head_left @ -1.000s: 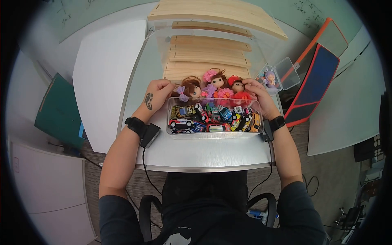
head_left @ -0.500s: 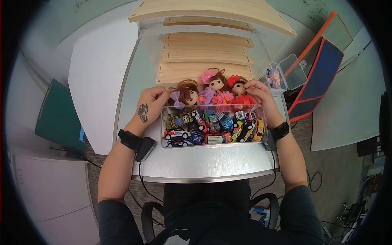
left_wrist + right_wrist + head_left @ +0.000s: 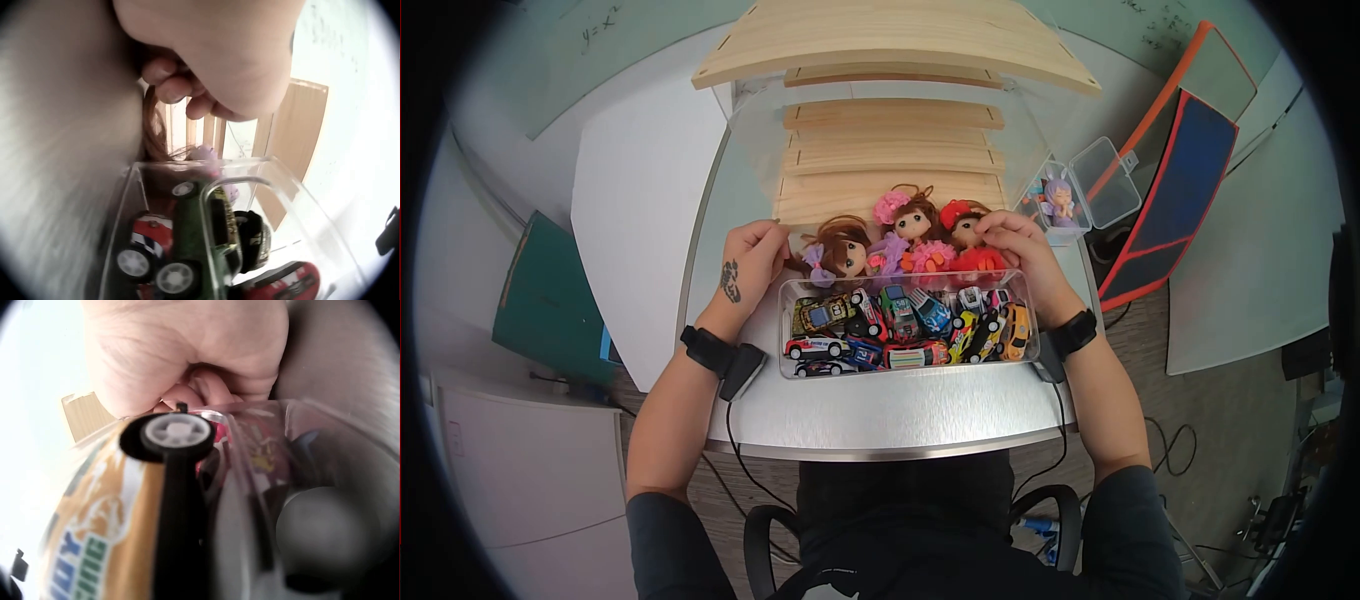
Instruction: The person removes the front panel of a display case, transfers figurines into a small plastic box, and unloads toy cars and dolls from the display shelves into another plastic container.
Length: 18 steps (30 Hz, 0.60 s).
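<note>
Three small dolls lie side by side behind a clear plastic box (image 3: pixel 905 373) packed with toy cars (image 3: pixel 900 312). At the left is the doll with a lilac bow (image 3: pixel 845 250), in the middle the pink-flowered doll (image 3: pixel 913 222), at the right the doll in red (image 3: pixel 978 260). My left hand (image 3: pixel 752 265), fingers loosely curled, rests beside the left doll's brown hair (image 3: pixel 154 128). Bent fingers of my right hand (image 3: pixel 1028 256) overlap the red doll's head in the head view. In the right wrist view an orange toy car (image 3: pixel 119 512) hides much of the scene.
Behind the dolls stands a shelf with wooden boards (image 3: pixel 890 115) and clear sides. An open clear case (image 3: pixel 1108 185) with a purple-haired figurine (image 3: pixel 1057 203) is at the right. Cables run from both wrist cameras over the front edge of the metal-topped table (image 3: pixel 900 415).
The head view has shifted, so the table, box and dolls sit lower in it. Both hands keep their places beside the dolls; nothing has been picked up.
</note>
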Motion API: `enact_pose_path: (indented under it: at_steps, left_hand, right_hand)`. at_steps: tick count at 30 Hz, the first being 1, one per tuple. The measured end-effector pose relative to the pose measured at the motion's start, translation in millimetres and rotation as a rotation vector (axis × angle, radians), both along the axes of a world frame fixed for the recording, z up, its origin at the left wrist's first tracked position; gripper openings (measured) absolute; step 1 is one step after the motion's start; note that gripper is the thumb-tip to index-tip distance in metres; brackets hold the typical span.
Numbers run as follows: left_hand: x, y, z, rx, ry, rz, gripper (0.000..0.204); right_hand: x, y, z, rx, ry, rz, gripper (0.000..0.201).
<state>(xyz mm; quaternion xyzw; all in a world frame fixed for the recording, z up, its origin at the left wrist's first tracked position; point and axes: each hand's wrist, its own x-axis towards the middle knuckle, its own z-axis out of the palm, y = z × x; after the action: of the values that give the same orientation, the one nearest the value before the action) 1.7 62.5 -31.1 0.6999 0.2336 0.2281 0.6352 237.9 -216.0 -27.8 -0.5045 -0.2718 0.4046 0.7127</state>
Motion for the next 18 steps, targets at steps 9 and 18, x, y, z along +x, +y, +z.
enact_pose_path:
  at_steps: [9, 18]
  left_hand:
    - [1.5, 12.8, -0.9, -0.079, -0.095, -0.090, 0.030]
    - [-1.2, 7.3, 1.3, -0.038, -0.090, -0.065, 0.030]
  right_hand:
    - [-0.4, -0.1, -2.9, 0.006, -0.037, 0.005, 0.016]
    - [0.9, 0.6, -6.8, -0.054, -0.040, -0.010, 0.016]
